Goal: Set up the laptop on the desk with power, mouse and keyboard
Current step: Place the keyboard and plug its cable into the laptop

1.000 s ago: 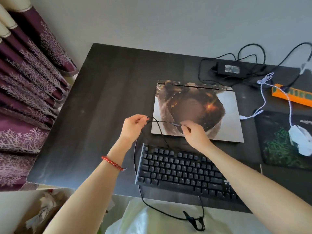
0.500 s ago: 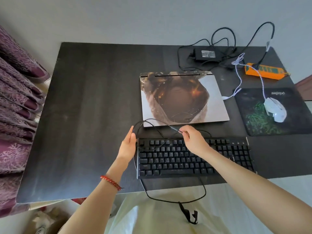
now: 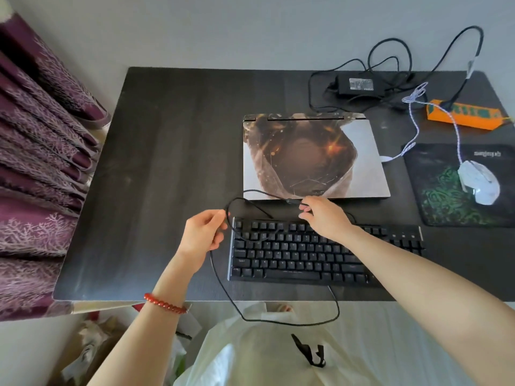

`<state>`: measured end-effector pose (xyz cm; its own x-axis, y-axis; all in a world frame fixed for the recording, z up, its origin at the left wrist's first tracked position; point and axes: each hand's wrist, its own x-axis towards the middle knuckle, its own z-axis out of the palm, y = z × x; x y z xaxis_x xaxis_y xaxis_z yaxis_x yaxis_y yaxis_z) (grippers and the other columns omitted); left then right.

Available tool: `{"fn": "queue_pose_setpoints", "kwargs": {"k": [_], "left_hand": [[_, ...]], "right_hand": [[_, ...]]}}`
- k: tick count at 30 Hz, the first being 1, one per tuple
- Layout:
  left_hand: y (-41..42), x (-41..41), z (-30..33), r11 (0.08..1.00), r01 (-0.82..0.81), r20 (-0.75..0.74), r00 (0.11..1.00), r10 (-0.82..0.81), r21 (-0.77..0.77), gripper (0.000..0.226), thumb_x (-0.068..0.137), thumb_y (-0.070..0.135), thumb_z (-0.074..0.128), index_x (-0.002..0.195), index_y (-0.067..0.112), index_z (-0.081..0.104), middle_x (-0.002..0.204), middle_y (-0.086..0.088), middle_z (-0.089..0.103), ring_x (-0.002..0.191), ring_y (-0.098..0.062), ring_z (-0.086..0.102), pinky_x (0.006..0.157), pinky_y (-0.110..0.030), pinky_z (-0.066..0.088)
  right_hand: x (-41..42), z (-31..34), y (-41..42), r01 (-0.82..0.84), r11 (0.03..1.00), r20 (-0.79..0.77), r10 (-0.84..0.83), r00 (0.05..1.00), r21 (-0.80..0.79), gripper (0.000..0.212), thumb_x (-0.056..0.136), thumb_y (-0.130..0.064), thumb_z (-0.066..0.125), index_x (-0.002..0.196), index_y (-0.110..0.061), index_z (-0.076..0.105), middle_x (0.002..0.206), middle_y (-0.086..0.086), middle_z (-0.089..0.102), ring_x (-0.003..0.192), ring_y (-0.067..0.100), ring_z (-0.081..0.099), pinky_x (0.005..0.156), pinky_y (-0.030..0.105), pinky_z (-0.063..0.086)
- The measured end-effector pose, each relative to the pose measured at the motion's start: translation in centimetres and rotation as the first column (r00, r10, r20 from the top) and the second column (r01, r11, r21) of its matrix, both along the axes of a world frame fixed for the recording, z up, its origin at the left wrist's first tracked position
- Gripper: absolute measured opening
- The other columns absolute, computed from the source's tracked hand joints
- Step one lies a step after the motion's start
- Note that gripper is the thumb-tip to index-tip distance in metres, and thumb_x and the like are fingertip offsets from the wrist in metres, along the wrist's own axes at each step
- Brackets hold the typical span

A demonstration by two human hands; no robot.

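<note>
Little writing can be read: the mouse pad (image 3: 457, 188) carries a pale word along its far edge, upside down from here and too blurred to make out; the power adapter (image 3: 358, 84) bears a white label whose print is too small to read; the keycap legends are equally unreadable

The laptop (image 3: 310, 157) lies closed on the dark tabletop (image 3: 172, 151), its silver lid covered by a brown-and-gold picture skin; just in front of it sits a black mechanical keyboard (image 3: 320, 254) whose black cable (image 3: 250, 313) droops off the near edge of the tabletop and loops back up; the left hand (image 3: 202, 238) grips that cable in curled fingers beside the keyboard's left end; the right hand (image 3: 324, 215) pinches the cable's plug end between thumb and fingertips, over the gap between laptop and keyboard — other fingers loosely spread

To the right a white mouse (image 3: 480, 183) rests on the green-patterned pad, its pale braided cord running to the laptop's right side; behind — the adapter with tangled black leads and an orange power strip (image 3: 462, 114); purple patterned curtains (image 3: 36, 162) hang at left; a red bead bracelet (image 3: 164, 303) circles the left wrist
</note>
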<state>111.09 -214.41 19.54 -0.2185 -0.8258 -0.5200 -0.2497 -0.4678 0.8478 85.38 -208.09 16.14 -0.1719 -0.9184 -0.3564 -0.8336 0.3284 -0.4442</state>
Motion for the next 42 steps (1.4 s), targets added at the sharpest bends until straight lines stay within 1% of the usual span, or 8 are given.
{"fn": "queue_pose_setpoints", "kwargs": {"k": [10, 18, 24, 29, 31, 34, 38, 42], "left_hand": [[1.9, 3.8, -1.1, 0.937, 0.218, 0.617, 0.787, -0.004, -0.273, 0.023, 0.09, 0.029, 0.053, 0.077, 0.01, 0.058, 0.06, -0.002, 0.052, 0.067, -0.027, 0.048, 0.06, -0.029, 0.036], [-2.1, 5.7, 3.4, 0.899, -0.135, 0.422, 0.847, 0.323, -0.417, 0.039, 0.094, 0.039, 0.035, 0.09, 0.016, 0.065, 0.067, -0.008, 0.056, 0.085, -0.04, 0.057, 0.077, -0.042, 0.046], [-7.0, 6.2, 4.5, 0.853, -0.195, 0.25, 0.903, 0.348, -0.483, 0.035, 0.095, 0.04, 0.032, 0.079, 0.016, 0.052, 0.073, -0.014, 0.057, 0.089, -0.044, 0.055, 0.079, -0.047, 0.044], [-12.1, 8.0, 2.4, 0.919, -0.184, 0.09, 0.97, 0.228, -0.35, 0.023, 0.093, 0.033, 0.039, 0.074, 0.023, 0.047, 0.062, 0.0, 0.041, 0.056, -0.018, 0.038, 0.062, -0.034, 0.033], [-12.7, 9.0, 1.1, 0.969, -0.149, 0.003, 0.988, 0.153, -0.195, 0.006, 0.092, 0.024, 0.048, 0.097, 0.021, 0.048, 0.074, 0.0, 0.046, 0.063, -0.012, 0.046, 0.062, -0.031, 0.039], [-10.8, 10.1, -1.7, 0.99, -0.086, -0.115, 0.988, 0.098, 0.111, 0.06, 0.089, 0.017, 0.055, 0.138, 0.02, 0.021, 0.102, 0.002, 0.052, 0.092, -0.015, 0.053, 0.083, -0.032, 0.045], [-7.0, 9.4, -4.3, 0.901, 0.079, -0.259, 0.965, 0.038, 0.427, 0.076, 0.089, 0.009, 0.054, 0.145, 0.016, 0.003, 0.123, -0.008, 0.053, 0.108, -0.027, 0.056, 0.09, -0.038, 0.044], [-6.0, 6.2, -4.5, 0.847, 0.269, -0.353, 0.93, -0.104, 0.458, 0.048, 0.092, 0.025, 0.052, 0.134, 0.009, 0.036, 0.119, -0.005, 0.058, 0.109, -0.022, 0.056, 0.09, -0.035, 0.043]], "right_hand": [[1.2, 1.9, -0.5, 0.067, 0.979, 0.03, -0.063, 0.998, -0.195, 0.024, 0.094, -0.014, 0.045, 0.111, -0.007, 0.059, 0.116, 0.01, 0.053, 0.099, 0.029, 0.057, 0.085, 0.041, 0.047], [6.9, 3.6, -2.5, -0.169, 0.979, 0.232, 0.192, 0.954, -0.117, 0.006, 0.087, -0.028, 0.056, 0.092, -0.026, 0.059, 0.103, -0.009, 0.065, 0.077, 0.003, 0.057, 0.078, 0.03, 0.042], [14.5, 3.2, -3.8, -0.38, 0.916, 0.54, 0.258, 0.801, 0.125, 0.034, 0.085, -0.036, 0.06, 0.114, -0.018, 0.062, 0.134, -0.01, 0.052, 0.116, 0.006, 0.05, 0.098, 0.022, 0.03], [17.9, 3.1, -6.0, -0.338, 0.916, 0.529, 0.182, 0.829, 0.214, 0.019, 0.089, -0.031, 0.052, 0.088, -0.021, 0.069, 0.067, -0.013, 0.06, 0.068, 0.004, 0.052, 0.07, 0.023, 0.04], [18.3, 3.4, -7.3, -0.213, 0.959, 0.522, 0.088, 0.849, 0.186, 0.021, 0.089, -0.022, 0.05, 0.08, -0.015, 0.067, 0.062, -0.009, 0.059, 0.049, -0.001, 0.047, 0.055, 0.018, 0.037], [17.3, 3.4, -7.9, 0.128, 0.968, 0.637, -0.238, 0.733, 0.215, 0.02, 0.089, -0.007, 0.049, 0.078, -0.008, 0.065, 0.059, -0.002, 0.055, 0.036, 0.002, 0.034, 0.038, 0.013, 0.027], [16.2, 2.9, -6.8, 0.41, 0.886, 0.656, -0.442, 0.611, 0.215, 0.012, 0.088, -0.007, 0.056, 0.082, -0.005, 0.066, 0.047, -0.002, 0.034, 0.042, 0.011, 0.027, 0.037, 0.014, 0.022], [16.0, 2.6, -5.8, 0.471, 0.853, 0.627, -0.497, 0.601, 0.224, 0.009, 0.087, -0.006, 0.058, 0.082, -0.002, 0.065, 0.052, 0.001, 0.046, 0.035, 0.006, 0.033, 0.038, 0.016, 0.027]]}}
